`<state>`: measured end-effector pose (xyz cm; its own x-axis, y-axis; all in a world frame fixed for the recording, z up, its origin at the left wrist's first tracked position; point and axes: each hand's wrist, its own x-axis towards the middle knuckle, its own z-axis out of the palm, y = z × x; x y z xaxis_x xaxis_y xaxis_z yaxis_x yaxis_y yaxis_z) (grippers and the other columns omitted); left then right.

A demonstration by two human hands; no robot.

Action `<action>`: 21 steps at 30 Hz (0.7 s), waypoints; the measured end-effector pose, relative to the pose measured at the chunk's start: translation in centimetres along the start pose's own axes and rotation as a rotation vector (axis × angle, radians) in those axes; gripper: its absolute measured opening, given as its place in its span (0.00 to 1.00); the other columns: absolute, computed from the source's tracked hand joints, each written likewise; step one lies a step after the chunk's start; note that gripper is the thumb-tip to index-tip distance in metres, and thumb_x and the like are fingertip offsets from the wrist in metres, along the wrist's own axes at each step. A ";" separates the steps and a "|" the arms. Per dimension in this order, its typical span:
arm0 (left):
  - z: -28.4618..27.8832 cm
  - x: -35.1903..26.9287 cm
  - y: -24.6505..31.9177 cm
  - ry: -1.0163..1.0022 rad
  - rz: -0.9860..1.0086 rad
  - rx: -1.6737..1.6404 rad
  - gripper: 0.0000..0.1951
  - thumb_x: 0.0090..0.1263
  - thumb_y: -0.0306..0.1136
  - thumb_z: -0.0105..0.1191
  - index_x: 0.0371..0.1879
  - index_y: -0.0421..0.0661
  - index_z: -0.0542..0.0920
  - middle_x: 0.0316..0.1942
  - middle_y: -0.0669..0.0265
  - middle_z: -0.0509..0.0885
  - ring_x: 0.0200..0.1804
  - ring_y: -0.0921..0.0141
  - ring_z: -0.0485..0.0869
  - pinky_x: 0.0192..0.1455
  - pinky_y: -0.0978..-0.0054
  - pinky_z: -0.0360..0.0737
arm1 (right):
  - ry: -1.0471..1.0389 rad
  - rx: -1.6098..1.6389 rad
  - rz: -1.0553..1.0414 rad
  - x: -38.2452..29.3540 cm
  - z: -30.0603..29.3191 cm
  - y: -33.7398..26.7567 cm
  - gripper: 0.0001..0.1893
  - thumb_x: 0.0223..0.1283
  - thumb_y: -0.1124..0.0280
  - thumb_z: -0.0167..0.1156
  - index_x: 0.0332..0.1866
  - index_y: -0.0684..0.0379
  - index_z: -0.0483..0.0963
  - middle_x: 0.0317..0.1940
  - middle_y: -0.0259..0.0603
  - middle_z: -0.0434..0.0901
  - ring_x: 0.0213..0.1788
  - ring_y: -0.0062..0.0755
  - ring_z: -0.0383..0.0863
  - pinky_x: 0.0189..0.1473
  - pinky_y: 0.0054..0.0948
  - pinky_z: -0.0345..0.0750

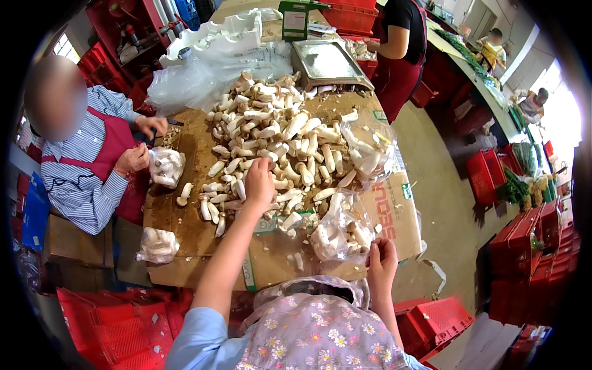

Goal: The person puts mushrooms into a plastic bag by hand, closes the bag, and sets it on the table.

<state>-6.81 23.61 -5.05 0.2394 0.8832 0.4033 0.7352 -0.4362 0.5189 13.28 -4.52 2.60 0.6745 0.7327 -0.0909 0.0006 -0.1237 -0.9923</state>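
A heap of king oyster mushrooms (296, 125) lies on a table covered with flattened cardboard (194, 138). My left hand (260, 184) reaches onto the near side of the heap; its fingertips are at the mushrooms, and whether they grip one cannot be told. At the near right, my right hand (383, 260) pinches the rim of a clear plastic bag (340, 236) partly filled with mushrooms. Another clear bag with mushrooms (370, 152) lies beyond it. Two filled bags stand at the left, one (158, 245) near the table's corner and one (166, 167) beside a co-worker's hands.
A co-worker (106, 152) sits at the left, hands near a dark-handled tool. A weighing scale (328, 60), plastic bags (185, 83) and a white foam box (222, 34) are at the far side. Another person (402, 55) stands beyond. Red crates (434, 319) flank me.
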 end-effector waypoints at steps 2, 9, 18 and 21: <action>0.7 2.1 -0.9 0.043 0.060 0.069 0.13 0.67 0.22 0.44 0.48 0.40 0.78 0.49 0.55 0.80 0.51 0.56 0.78 0.53 0.63 0.76 | -0.011 0.005 0.027 -0.1 -0.1 -0.2 0.02 0.67 0.76 0.54 0.39 0.62 0.70 0.24 0.28 0.69 0.22 0.12 0.66 0.24 0.15 0.65; 0.0 5.8 -1.0 -0.126 0.268 0.153 0.09 0.59 0.28 0.61 0.37 0.42 0.78 0.42 0.61 0.78 0.50 0.58 0.76 0.52 0.63 0.75 | 0.034 -0.026 0.034 -0.6 -0.5 -0.6 0.01 0.67 0.76 0.53 0.39 0.62 0.70 0.24 0.28 0.70 0.21 0.13 0.67 0.23 0.16 0.65; -0.5 10.9 4.7 -0.534 -0.064 0.290 0.26 0.58 0.35 0.59 0.58 0.45 0.74 0.62 0.51 0.65 0.63 0.51 0.66 0.63 0.56 0.71 | 0.039 -0.227 -0.088 0.4 0.1 0.3 0.04 0.65 0.75 0.56 0.40 0.64 0.73 0.26 0.28 0.73 0.28 0.13 0.70 0.29 0.17 0.69; 3.9 11.4 1.0 -0.266 -0.015 0.307 0.17 0.54 0.29 0.58 0.45 0.43 0.80 0.54 0.52 0.71 0.52 0.50 0.72 0.56 0.57 0.74 | 0.026 -0.241 -0.018 0.5 -0.1 -1.3 0.06 0.63 0.73 0.59 0.40 0.65 0.75 0.27 0.30 0.75 0.29 0.14 0.71 0.31 0.18 0.70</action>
<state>-0.83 33.95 -2.88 0.3535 0.9203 0.1673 0.8853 -0.3870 0.2580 13.68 -4.08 3.89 0.6912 0.7195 -0.0679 0.1873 -0.2692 -0.9447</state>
